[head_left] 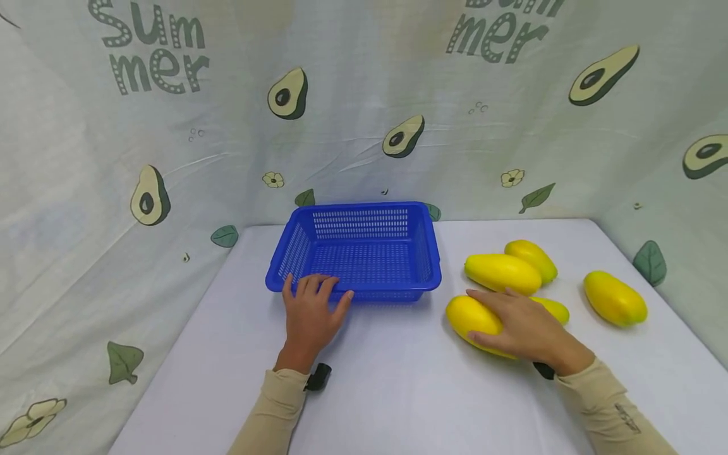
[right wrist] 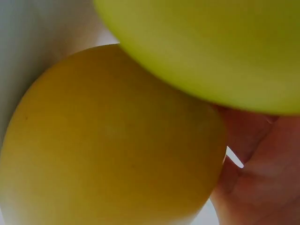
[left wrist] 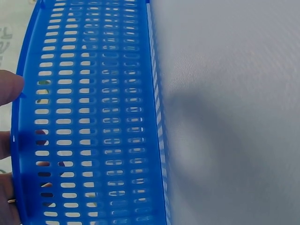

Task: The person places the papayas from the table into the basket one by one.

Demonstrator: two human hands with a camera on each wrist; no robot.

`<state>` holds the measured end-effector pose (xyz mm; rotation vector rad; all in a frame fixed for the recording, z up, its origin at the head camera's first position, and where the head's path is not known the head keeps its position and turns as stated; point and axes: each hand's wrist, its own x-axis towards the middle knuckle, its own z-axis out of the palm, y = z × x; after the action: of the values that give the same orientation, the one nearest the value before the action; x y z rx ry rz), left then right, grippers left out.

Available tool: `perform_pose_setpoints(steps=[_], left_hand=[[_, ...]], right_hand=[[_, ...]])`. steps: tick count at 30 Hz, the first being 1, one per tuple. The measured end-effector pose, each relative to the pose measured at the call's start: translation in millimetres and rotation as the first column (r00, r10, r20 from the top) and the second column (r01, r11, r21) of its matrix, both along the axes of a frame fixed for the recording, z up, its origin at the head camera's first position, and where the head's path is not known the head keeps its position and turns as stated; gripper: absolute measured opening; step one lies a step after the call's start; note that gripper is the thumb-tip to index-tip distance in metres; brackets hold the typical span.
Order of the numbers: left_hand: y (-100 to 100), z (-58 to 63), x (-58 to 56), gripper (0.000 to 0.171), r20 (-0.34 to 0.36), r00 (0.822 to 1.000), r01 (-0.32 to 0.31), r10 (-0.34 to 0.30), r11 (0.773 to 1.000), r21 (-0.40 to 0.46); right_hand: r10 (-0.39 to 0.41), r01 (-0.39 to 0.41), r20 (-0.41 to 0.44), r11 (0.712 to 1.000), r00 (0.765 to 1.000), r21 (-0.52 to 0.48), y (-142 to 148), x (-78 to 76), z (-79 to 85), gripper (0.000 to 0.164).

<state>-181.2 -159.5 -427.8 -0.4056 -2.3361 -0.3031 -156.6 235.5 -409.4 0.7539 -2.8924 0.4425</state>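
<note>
My left hand holds the near rim of a blue plastic basket, its fingers hooked over the edge. Through the slots of the basket wall, parts of the fingers show in the left wrist view. My right hand grips a yellow mango from above, thumb on the near side and fingers across the top. Another mango lies just behind that hand and is partly hidden by it. In the right wrist view the gripped mango and a greener one overlap beside the palm.
Behind the right hand lie two mangoes close together, one in front and one behind. A further mango lies apart at the right. All rest on a white tabletop, with a printed curtain around the back and sides.
</note>
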Motion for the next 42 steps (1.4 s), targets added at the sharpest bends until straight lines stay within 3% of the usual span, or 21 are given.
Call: perform_pose_setpoints(steps=[14, 20, 25, 36, 42], left_hand=[[1.1, 0.5, 1.5, 0.045, 0.038, 0.999, -0.013, 0.012, 1.000, 0.022], [-0.6, -1.4, 2.0, 0.043, -0.005, 1.000, -0.014, 0.014, 1.000, 0.025], [0.5, -1.7, -0.9, 0.044, -0.003, 1.000, 0.006, -0.006, 0.999, 0.038], [2.6, -2.7, -2.1, 0.043, 0.009, 1.000, 0.013, -0.013, 0.999, 0.046], [1.2, -1.4, -1.7, 0.044, 0.014, 1.000, 0.007, -0.008, 0.999, 0.042]], right_hand=[[0.039, -0.039, -0.001, 0.999, 0.999, 0.000, -0.1, 0.1, -0.6, 0.085], [0.036, -0.036, 0.025, 0.999, 0.999, 0.000, -1.8, -0.8, -0.7, 0.085], [0.027, -0.027, -0.007, 1.000, 1.000, -0.004, -1.0, -0.4, 0.4, 0.085], [-0.013, 0.020, 0.053, 0.990, 0.999, -0.136, 0.2, 2.9, 3.4, 0.089], [-0.030, 0.035, 0.030, 0.981, 0.999, -0.190, 0.2, 0.4, 2.2, 0.088]])
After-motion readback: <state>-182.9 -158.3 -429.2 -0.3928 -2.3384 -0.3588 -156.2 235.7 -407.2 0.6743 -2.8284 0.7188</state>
